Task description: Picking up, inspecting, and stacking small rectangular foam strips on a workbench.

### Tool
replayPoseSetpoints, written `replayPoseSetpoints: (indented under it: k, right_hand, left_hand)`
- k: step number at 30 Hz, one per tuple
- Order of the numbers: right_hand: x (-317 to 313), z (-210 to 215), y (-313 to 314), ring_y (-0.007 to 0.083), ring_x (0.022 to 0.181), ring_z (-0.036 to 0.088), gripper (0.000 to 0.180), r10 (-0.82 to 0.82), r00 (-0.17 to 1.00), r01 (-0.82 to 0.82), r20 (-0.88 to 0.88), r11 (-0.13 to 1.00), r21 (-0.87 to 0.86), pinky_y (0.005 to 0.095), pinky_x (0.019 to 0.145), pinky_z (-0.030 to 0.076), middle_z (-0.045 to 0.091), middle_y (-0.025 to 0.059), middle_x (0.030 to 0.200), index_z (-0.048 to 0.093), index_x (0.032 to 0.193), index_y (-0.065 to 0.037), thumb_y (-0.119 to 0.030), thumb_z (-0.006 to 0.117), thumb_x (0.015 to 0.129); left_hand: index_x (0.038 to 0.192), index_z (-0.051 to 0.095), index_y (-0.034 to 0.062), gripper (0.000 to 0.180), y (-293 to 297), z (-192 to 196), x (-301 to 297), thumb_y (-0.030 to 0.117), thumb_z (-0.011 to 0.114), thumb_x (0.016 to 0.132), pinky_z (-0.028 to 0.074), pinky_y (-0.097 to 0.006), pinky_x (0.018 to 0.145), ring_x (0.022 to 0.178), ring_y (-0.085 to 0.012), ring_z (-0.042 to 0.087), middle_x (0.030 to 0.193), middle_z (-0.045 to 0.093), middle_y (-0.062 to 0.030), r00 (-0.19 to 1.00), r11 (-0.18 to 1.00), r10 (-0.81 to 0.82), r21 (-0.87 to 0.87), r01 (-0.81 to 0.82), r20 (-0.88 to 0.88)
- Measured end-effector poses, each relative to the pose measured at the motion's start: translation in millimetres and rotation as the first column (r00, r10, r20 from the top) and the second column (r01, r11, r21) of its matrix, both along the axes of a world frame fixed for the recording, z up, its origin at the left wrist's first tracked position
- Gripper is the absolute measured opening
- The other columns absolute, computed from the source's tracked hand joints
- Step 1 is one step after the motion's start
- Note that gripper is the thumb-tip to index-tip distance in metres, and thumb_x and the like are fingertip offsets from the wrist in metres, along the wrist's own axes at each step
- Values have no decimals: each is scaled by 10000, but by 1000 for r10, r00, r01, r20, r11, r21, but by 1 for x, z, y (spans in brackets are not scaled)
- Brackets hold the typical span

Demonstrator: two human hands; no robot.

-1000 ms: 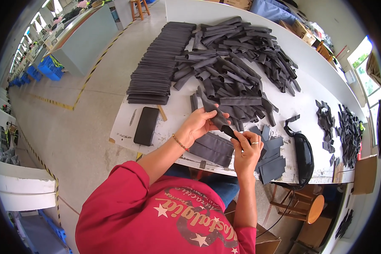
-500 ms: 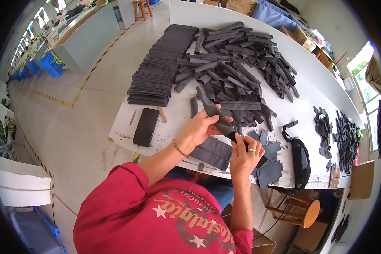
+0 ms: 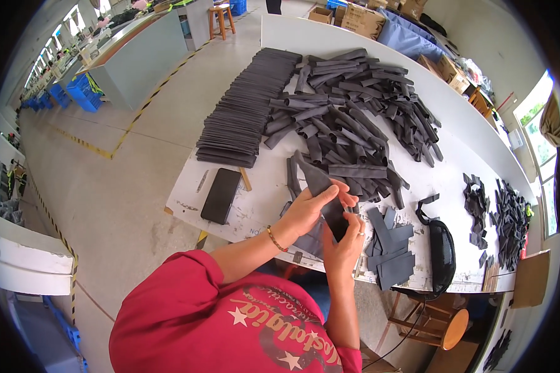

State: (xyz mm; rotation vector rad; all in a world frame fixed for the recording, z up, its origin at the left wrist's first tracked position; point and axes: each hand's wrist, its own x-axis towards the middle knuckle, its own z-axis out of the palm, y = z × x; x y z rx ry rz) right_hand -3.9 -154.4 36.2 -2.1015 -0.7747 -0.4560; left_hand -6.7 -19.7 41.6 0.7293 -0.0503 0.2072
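A dark grey fabric strip [image 3: 313, 178], folded like a sleeve, is held up over the near edge of the white table [image 3: 183, 196]. My left hand [image 3: 314, 208] pinches it at mid-length, thumb on top. Lower down, my right hand [image 3: 344, 245] grips its near end, where a blacker surface shows; whether that is a separate insert I cannot tell. Partly hidden beneath my hands lie flat dark strips [image 3: 310, 241]. Beyond them spreads a loose heap of similar dark fabric tubes [image 3: 348, 127].
Left of the heap stands a neat row of stacked dark strips [image 3: 246, 109]. A black phone [image 3: 221, 196] and a thin wooden stick [image 3: 246, 179] lie nearby. On the right are flat grey pieces [image 3: 395, 252], a black case with a strap [image 3: 442, 255] and a wooden stool [image 3: 455, 329].
My right hand has moved left and lower on the strip, closer to my left hand. More of the blackish surface at the near end now shows. The whole view has shifted slightly.
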Motion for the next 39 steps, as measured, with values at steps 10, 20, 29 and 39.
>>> replayPoseSetpoints:
  k: [10,20,29,39]
  right_hand:
    - [-4,4,-11,413,909,561,301,140,986,-139,-87,990,10,457,782,469,557,217,1023,532,1043,-10,5,681,782]
    - [3,-1,-15,408,868,583,264,180,977,-190,-112,978,-87,433,696,494,569,211,1030,527,1013,-21,16,674,797]
    - [9,7,-31,334,744,608,163,247,968,-247,49,969,6,404,632,493,599,151,911,583,857,-14,20,715,769]
    - [15,-1,-26,316,712,608,175,269,959,-274,88,961,44,384,584,490,605,146,915,591,846,-13,28,732,749]
  left_hand:
    - [1079,588,-6,271,-2,-4,-5,245,536,990,490,-351,921,1011,-219,639,1050,676,-156,996,998,63,8,-63,-63]
    - [1119,597,29,261,-20,-16,-12,244,564,977,501,-359,902,980,-235,645,1061,675,-169,979,990,-22,-142,-7,-204]
    - [1168,551,-1,294,0,5,1,238,525,999,508,-375,848,889,-250,658,837,637,-78,992,987,110,-109,-117,-67]
    - [1091,572,40,248,-32,-3,-9,259,482,1016,456,-419,1007,940,-263,655,772,560,-40,984,962,169,-208,-176,-54]
